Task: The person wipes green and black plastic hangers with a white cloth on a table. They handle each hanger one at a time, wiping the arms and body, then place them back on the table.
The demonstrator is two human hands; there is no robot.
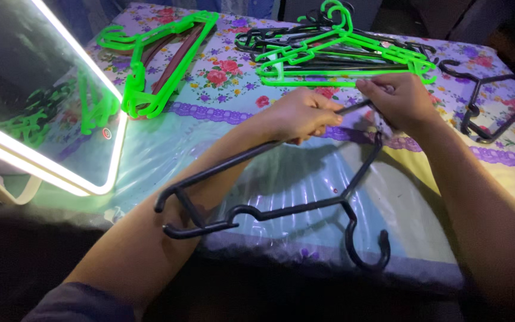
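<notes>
Both grips clench one black hanger (281,209): left hand (298,114), right hand (402,98). Twisting harder, I judge, could snap its thin bar.

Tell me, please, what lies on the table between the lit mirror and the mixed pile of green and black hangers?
In the head view, a smaller bunch of green and brown hangers lies between the mirror and the pile, on the floral cloth.

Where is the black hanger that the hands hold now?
The black hanger is low in the centre, gripped by the left hand and right hand.
</notes>
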